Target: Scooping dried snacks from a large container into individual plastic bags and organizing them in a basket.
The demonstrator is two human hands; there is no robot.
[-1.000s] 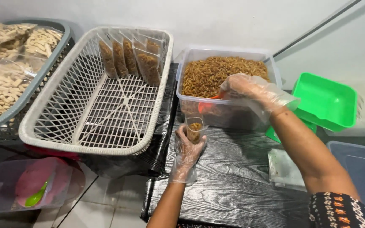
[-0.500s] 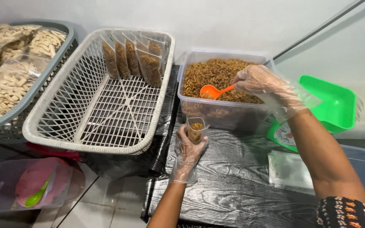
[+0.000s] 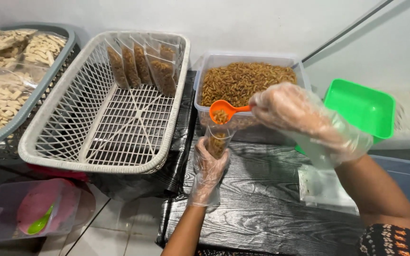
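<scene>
The gloved left hand [image 3: 208,163] grips a small clear plastic pouch [image 3: 217,142] of brown snack upright above the near black table [image 3: 262,208]. The gloved right hand [image 3: 290,109] pinches an orange plastic scoop [image 3: 224,111], its loaded bowl just above the pouch mouth, near the clear plastic tub [image 3: 205,64].

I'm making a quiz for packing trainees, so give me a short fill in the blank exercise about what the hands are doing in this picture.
1. The right hand holds an orange ____ loaded with brown snack pieces.
2. The left hand holds a small clear pouch upright, directly ____ the loaded tool.
3. Filled pouches stand at the far end of the ____ lattice basket.
4. Both hands wear thin clear plastic ____.

Missing words: scoop; below; white; gloves
</scene>
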